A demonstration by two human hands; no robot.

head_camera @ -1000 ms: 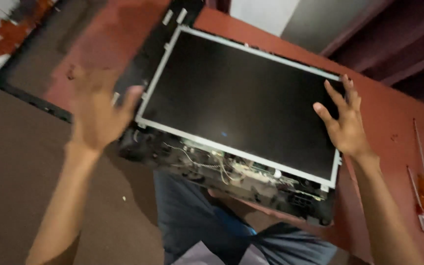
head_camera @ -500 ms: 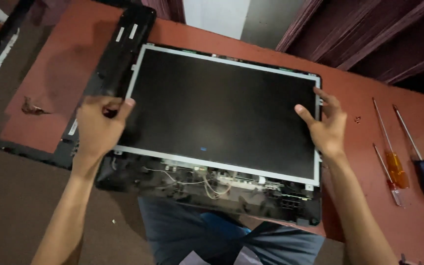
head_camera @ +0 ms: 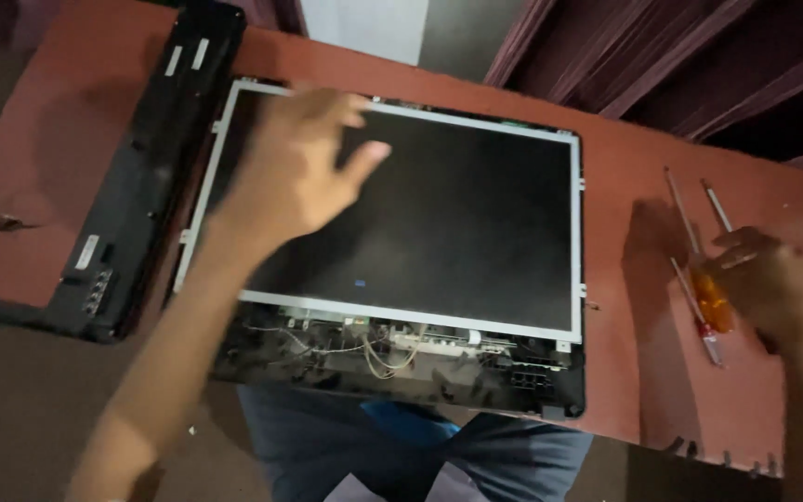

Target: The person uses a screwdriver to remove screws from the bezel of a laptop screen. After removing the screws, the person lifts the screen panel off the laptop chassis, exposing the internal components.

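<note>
Hands at work over a dismantled flat screen panel (head_camera: pixel 420 214) on a red-brown worktop (head_camera: pixel 634 390).

The panel lies flat in its open black casing (head_camera: pixel 401 376), with loose wires (head_camera: pixel 374 344) exposed along the panel's near edge. The left hand (head_camera: pixel 295 163) hovers above the panel's left half, fingers spread open and gripping nothing. To the right of the panel, the right hand (head_camera: pixel 764 284) rests over an orange-handled screwdriver (head_camera: pixel 708 297); whether its fingers are closed on the tool cannot be told through the blur. More screwdrivers (head_camera: pixel 717 209) lie just beyond that hand. A long black cover piece (head_camera: pixel 151 177) sits left of the panel, touching its edge.
</note>
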